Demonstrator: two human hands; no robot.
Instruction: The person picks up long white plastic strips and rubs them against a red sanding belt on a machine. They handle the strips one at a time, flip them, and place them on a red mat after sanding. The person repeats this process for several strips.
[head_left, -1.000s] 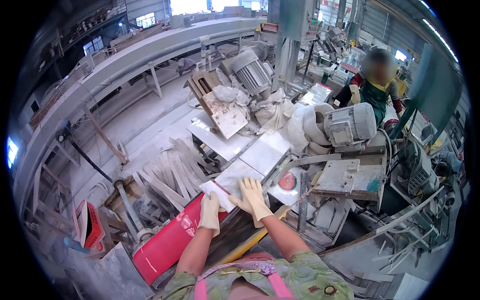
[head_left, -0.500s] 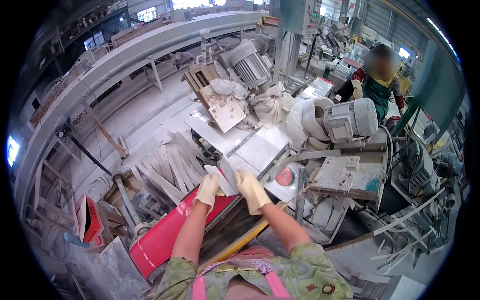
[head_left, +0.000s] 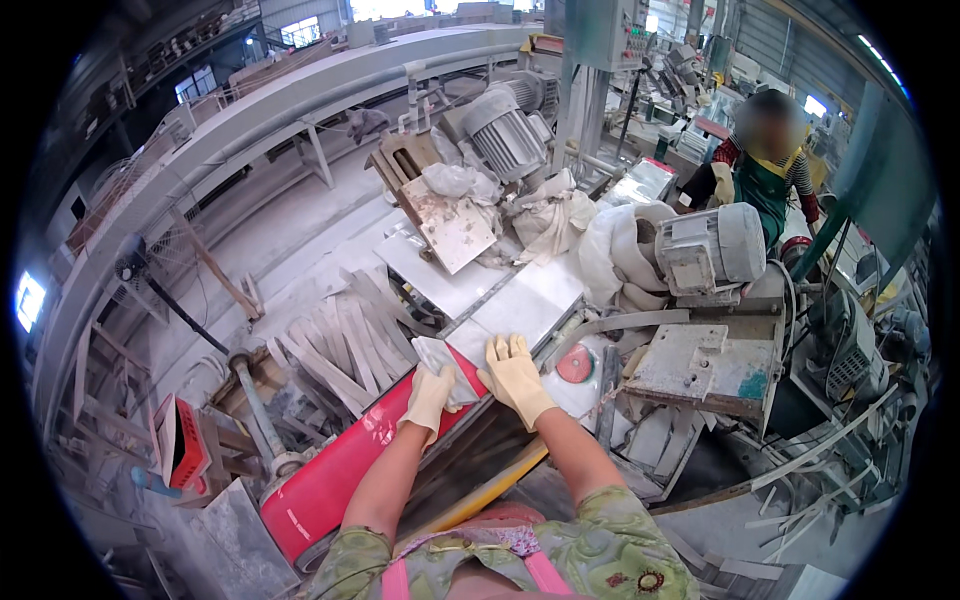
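Left hand [head_left: 428, 402] grips the pale tile [head_left: 434, 354] over the red belt [head_left: 335, 485]; right hand [head_left: 517, 378] spreads open fingers at the white slab [head_left: 528, 306]. The tile looks stiff, probably brittle; best held by its edges.

From the cream-gloved hands [head_left: 428, 400] [head_left: 518, 378], free room is offered along the flat red belt [head_left: 325, 490] toward eight o'clock; passage is blocked by piled pale-grey strips [head_left: 350, 335] at ten and a dusty grey cylindrical motor [head_left: 712, 248] at two.
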